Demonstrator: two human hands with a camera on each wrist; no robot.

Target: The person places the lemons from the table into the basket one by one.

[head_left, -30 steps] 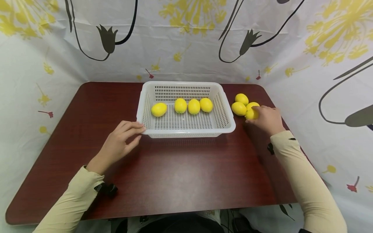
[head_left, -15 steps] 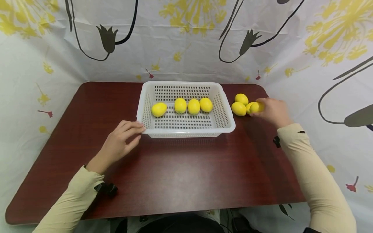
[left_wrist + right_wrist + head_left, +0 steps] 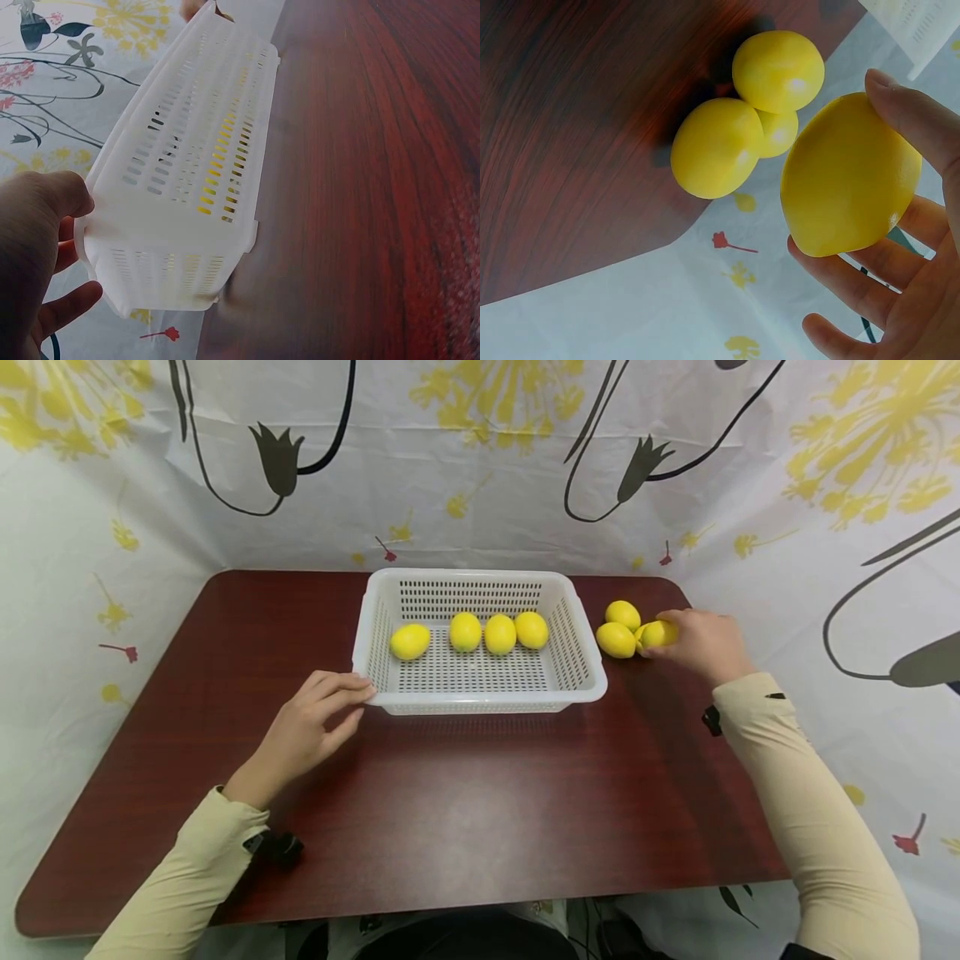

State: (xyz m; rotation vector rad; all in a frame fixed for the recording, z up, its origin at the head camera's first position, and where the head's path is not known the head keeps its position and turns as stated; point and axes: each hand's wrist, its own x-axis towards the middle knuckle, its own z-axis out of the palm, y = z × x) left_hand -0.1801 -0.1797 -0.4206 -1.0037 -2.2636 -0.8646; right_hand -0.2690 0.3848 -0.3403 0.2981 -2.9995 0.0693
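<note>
Head view: holds a lemon [image 3: 660, 633] in the right hand [image 3: 703, 645], beside three lemons [image 3: 616, 641] on the far right of the table [image 3: 480, 827]; with the left hand [image 3: 303, 718], touches the near left corner of the white basket [image 3: 480, 698], containing four lemons [image 3: 499, 635].

Left wrist view: rests relaxed, parted fingers [image 3: 69, 307] against the basket rim.

Right wrist view: grips the lemon between thumb and fingers.

Your head view: bright, soft glare on the desk [image 3: 480, 827]. Your right-wrist view: dark shadows beside the lemons [image 3: 716, 148]. Left-wrist view: basket [image 3: 165, 225] hazy, possibly defocused.
</note>
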